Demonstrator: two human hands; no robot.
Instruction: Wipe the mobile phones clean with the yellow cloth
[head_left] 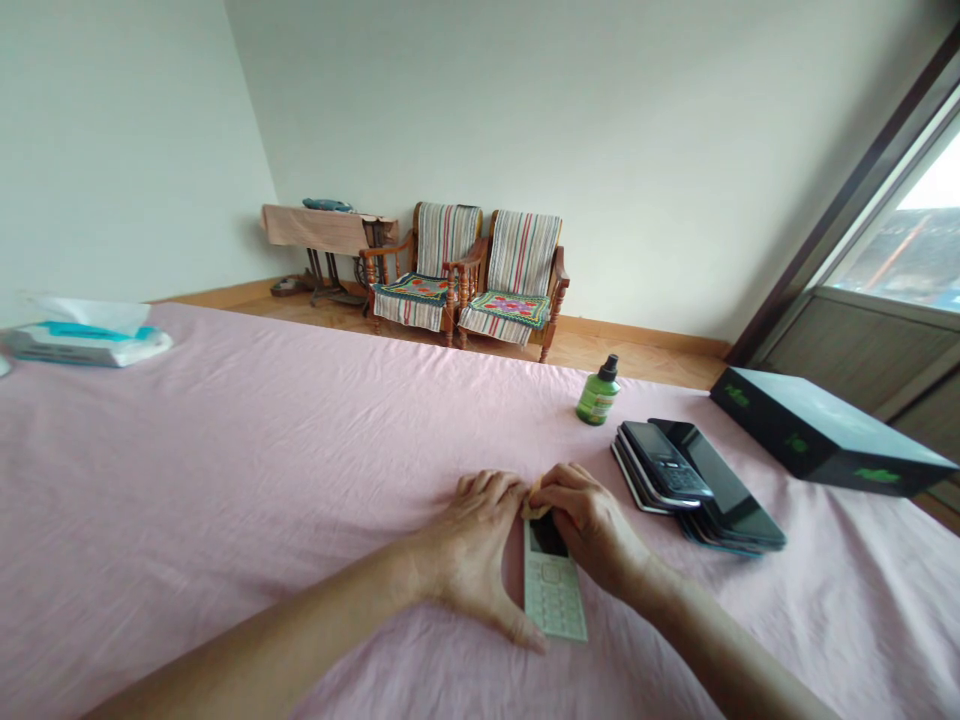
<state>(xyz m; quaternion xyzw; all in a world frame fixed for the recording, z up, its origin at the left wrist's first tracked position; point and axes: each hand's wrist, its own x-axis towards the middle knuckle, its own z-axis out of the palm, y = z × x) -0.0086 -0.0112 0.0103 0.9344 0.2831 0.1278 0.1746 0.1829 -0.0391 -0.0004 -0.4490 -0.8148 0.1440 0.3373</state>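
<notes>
A white keypad mobile phone (555, 600) with a dark screen lies face up on the pink cloth. My left hand (472, 550) is spread along its left side, thumb against the lower corner and fingertips by the top end, bracing it. A small yellowish cloth (534, 505) is pinched in my right hand (596, 525), which rests on the upper part of the phone and hides some of the screen. Right of my hands, a black keypad phone (664, 465) tops one pile of phones, beside a stack of dark smartphones (724, 480).
Behind the phones stands a green spray bottle (598, 395) with a black top. A black box (832, 430) sits at the right edge of the pink tablecloth (262, 440). A tissue pack (94, 340) lies far left. Two wooden chairs (517, 265) stand beyond.
</notes>
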